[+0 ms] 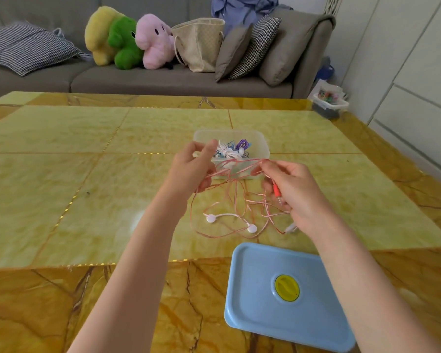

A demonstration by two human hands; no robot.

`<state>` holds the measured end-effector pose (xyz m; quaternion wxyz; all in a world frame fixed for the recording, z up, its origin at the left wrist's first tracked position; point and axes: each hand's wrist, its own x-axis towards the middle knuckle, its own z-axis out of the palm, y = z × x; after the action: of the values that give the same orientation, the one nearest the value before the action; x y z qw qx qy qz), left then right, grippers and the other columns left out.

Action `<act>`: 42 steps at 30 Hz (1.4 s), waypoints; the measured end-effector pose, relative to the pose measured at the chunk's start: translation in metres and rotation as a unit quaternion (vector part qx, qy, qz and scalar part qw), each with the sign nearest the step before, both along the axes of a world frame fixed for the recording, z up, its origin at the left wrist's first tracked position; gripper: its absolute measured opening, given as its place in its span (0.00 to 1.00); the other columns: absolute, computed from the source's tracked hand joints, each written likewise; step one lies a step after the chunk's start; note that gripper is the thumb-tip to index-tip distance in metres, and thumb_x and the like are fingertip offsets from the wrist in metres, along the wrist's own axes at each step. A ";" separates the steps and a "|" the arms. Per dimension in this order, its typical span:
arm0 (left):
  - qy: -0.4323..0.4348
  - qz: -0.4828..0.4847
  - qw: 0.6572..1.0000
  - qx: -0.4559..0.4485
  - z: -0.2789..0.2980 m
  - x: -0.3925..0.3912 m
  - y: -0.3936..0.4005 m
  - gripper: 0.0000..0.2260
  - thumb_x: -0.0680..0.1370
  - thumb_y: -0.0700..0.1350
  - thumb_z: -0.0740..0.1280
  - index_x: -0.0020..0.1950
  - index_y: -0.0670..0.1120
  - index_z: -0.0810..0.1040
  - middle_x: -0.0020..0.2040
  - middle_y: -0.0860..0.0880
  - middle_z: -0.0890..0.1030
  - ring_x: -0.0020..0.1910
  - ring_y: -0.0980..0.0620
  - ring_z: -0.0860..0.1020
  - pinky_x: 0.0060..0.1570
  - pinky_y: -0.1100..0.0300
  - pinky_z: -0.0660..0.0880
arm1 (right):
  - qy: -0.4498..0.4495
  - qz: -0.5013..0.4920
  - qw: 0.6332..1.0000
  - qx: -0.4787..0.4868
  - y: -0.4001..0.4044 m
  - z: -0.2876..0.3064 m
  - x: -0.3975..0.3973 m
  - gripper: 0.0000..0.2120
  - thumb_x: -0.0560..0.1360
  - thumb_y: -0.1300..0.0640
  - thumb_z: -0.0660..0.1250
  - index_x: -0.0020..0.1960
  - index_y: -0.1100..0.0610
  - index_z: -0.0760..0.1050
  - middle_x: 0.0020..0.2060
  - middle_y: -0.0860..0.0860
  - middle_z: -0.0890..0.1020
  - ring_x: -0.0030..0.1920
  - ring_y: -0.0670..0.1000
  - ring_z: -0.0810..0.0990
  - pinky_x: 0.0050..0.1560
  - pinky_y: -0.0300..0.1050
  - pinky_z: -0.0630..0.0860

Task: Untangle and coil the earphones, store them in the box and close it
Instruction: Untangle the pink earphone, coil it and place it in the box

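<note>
Mid-frame, pink earphone cable (236,197) stretched between left hand (189,169) and right hand (294,189), fingers of both pinching strands to spread loops apart, earbuds dangling to table (61,138), open box (261,146) just behind, blue lid (285,296) parked lower right for closing.

Yellow marble-patterned table (87,174) bearing a clear plastic box (261,146), blue lid (255,301), and white earbuds (210,218).

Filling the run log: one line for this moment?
stage: untangling | left hand, right hand: hold pink earphone cable | box: open | lid: on table
</note>
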<state>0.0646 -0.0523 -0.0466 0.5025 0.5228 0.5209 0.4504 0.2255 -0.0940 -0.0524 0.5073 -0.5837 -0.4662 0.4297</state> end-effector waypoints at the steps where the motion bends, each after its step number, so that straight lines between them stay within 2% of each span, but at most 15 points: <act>1: 0.053 -0.032 0.998 -0.001 -0.002 -0.002 0.000 0.09 0.76 0.52 0.66 0.47 0.47 0.73 0.32 0.51 0.70 0.21 0.59 0.65 0.21 0.69 0.61 | 0.003 -0.013 1.000 -0.003 0.000 0.001 0.002 0.08 0.77 0.58 0.64 0.43 0.59 0.80 0.27 0.50 0.68 0.19 0.41 0.62 0.19 0.30 0.56; 3: 0.142 -0.094 0.985 0.014 -0.004 -0.004 -0.002 0.11 0.73 0.52 0.70 0.50 0.47 0.78 0.35 0.49 0.69 0.27 0.58 0.66 0.23 0.70 0.63 | 0.019 -0.040 0.999 0.000 0.000 0.003 0.008 0.08 0.74 0.58 0.68 0.37 0.56 0.80 0.23 0.46 0.67 0.22 0.42 0.62 0.21 0.32 0.57; 8: 0.163 -0.157 0.973 0.047 -0.001 0.000 -0.007 0.05 0.72 0.47 0.72 0.37 0.49 0.78 0.35 0.51 0.72 0.32 0.57 0.68 0.35 0.66 0.66 | 0.068 -0.115 0.990 0.053 0.003 0.003 0.009 0.12 0.73 0.61 0.67 0.32 0.52 0.81 0.26 0.46 0.74 0.27 0.46 0.69 0.33 0.43 0.65; 12: 0.035 -0.086 0.996 0.016 -0.002 0.004 -0.007 0.07 0.75 0.37 0.65 0.39 0.46 0.77 0.40 0.47 0.80 0.40 0.53 0.77 0.44 0.62 0.73 | 0.118 -0.124 0.983 0.067 0.005 0.003 0.009 0.11 0.77 0.62 0.60 0.45 0.52 0.80 0.34 0.45 0.80 0.33 0.47 0.77 0.35 0.38 0.75; 17: -0.192 0.019 0.980 -0.058 0.004 -0.005 -0.001 0.09 0.77 0.37 0.60 0.38 0.44 0.73 0.30 0.50 0.74 0.30 0.55 0.76 0.47 0.56 0.78 | 0.159 -0.142 0.976 0.033 0.006 0.006 0.024 0.11 0.76 0.62 0.60 0.39 0.55 0.78 0.32 0.48 0.74 0.36 0.48 0.74 0.37 0.39 0.70; 20: -0.036 -0.082 0.996 -0.013 0.002 0.002 -0.006 0.02 0.77 0.39 0.64 0.48 0.44 0.76 0.42 0.49 0.77 0.41 0.54 0.78 0.50 0.57 0.78 | 0.087 -0.082 0.993 0.005 0.002 0.004 0.016 0.11 0.74 0.60 0.64 0.34 0.58 0.77 0.27 0.51 0.74 0.31 0.49 0.73 0.34 0.41 0.70; 24: 0.140 -0.277 0.949 0.051 -0.012 0.034 -0.017 0.10 0.74 0.40 0.70 0.54 0.47 0.76 0.47 0.53 0.79 0.47 0.57 0.78 0.49 0.66 0.75 | 0.045 -0.049 0.998 0.007 0.000 0.010 0.004 0.18 0.75 0.50 0.65 0.29 0.57 0.71 0.23 0.51 0.70 0.27 0.50 0.70 0.30 0.40 0.68; 26: 0.126 -0.250 0.957 0.071 -0.015 0.044 -0.017 0.03 0.75 0.37 0.68 0.46 0.45 0.77 0.36 0.52 0.81 0.36 0.56 0.79 0.41 0.65 0.77 | 0.062 -0.046 0.997 0.008 -0.001 0.013 0.004 0.23 0.76 0.45 0.62 0.27 0.56 0.66 0.21 0.51 0.65 0.23 0.49 0.63 0.26 0.40 0.58; 28: 0.116 -0.152 0.976 0.107 -0.017 0.042 -0.010 0.09 0.76 0.38 0.66 0.37 0.49 0.76 0.25 0.55 0.77 0.26 0.57 0.74 0.33 0.64 0.73 | 0.072 -0.056 0.996 0.011 -0.002 0.014 0.006 0.25 0.76 0.42 0.60 0.27 0.56 0.65 0.21 0.50 0.61 0.22 0.48 0.58 0.25 0.40 0.53; 30: 0.139 -0.077 0.976 0.151 -0.013 0.034 -0.005 0.11 0.77 0.40 0.66 0.35 0.52 0.75 0.26 0.56 0.76 0.29 0.56 0.73 0.36 0.61 0.69 | 0.036 -0.065 0.997 0.006 -0.001 0.014 0.011 0.27 0.76 0.39 0.58 0.28 0.58 0.68 0.19 0.49 0.60 0.20 0.46 0.57 0.22 0.38 0.52; 33: -0.057 -0.063 0.994 0.064 0.000 0.027 -0.007 0.10 0.78 0.39 0.60 0.37 0.46 0.73 0.32 0.52 0.76 0.33 0.54 0.76 0.43 0.61 0.74 | -0.107 -0.052 0.993 -0.001 -0.001 0.009 0.015 0.33 0.76 0.36 0.53 0.29 0.60 0.76 0.16 0.47 0.64 0.19 0.46 0.62 0.24 0.39 0.60; 35: -0.189 -0.095 0.977 -0.005 0.009 0.022 -0.008 0.10 0.78 0.38 0.58 0.37 0.45 0.71 0.27 0.52 0.71 0.23 0.55 0.69 0.30 0.64 0.74 | -0.219 -0.072 0.973 -0.001 0.000 0.002 0.018 0.35 0.77 0.35 0.50 0.29 0.59 0.79 0.16 0.48 0.69 0.22 0.48 0.70 0.31 0.43 0.67; 37: -0.080 -0.101 0.991 0.039 0.006 0.015 -0.005 0.10 0.77 0.39 0.61 0.36 0.46 0.73 0.24 0.55 0.66 0.21 0.58 0.61 0.23 0.68 0.64 | -0.220 -0.084 0.972 -0.016 0.002 -0.003 0.022 0.36 0.78 0.36 0.48 0.31 0.60 0.79 0.19 0.51 0.73 0.22 0.49 0.71 0.30 0.42 0.67; 40: 0.204 -0.105 0.956 0.184 -0.007 0.008 0.001 0.09 0.74 0.44 0.70 0.34 0.50 0.75 0.22 0.56 0.65 0.23 0.59 0.62 0.26 0.66 0.59 | -0.047 -0.035 0.996 -0.071 0.002 0.002 0.027 0.37 0.77 0.34 0.45 0.37 0.62 0.78 0.23 0.57 0.76 0.19 0.49 0.69 0.22 0.36 0.64; 42: 0.281 -0.086 0.934 0.205 -0.016 0.010 0.002 0.08 0.73 0.47 0.70 0.34 0.50 0.77 0.24 0.55 0.68 0.24 0.58 0.64 0.27 0.66 0.60 | 0.065 0.024 0.991 -0.115 0.000 0.008 0.026 0.38 0.76 0.32 0.43 0.41 0.62 0.77 0.27 0.59 0.80 0.22 0.52 0.75 0.21 0.37 0.71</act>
<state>0.0741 -0.0499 -0.0622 0.2540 0.7626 0.4900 0.3374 0.2519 -0.0938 -0.0441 0.4554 -0.5976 -0.3938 0.5295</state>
